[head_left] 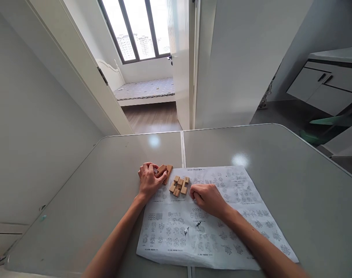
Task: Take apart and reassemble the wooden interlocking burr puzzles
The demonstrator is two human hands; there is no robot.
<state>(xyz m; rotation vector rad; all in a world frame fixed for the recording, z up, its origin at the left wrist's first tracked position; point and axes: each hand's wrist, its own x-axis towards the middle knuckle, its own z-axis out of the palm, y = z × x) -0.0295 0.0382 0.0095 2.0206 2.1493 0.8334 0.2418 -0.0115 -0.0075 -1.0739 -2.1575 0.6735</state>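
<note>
A printed instruction sheet (222, 216) full of small diagrams lies on a grey table (280, 154). At the sheet's top left corner my left hand (148, 180) is closed on a pair of brown wooden puzzle pieces (164, 172). Just right of it, a cluster of lighter notched wooden blocks (179, 185) lies on the paper, touched by neither hand. My right hand (207, 198) rests on the sheet beside that cluster, its fingers curled into a loose fist; whether anything is inside it is hidden.
A seam (182, 148) runs down the table's middle. Beyond the far edge a doorway opens on a room with a bed (145, 90) and window. Grey cabinets (326, 87) stand at the right, a white wall at the left.
</note>
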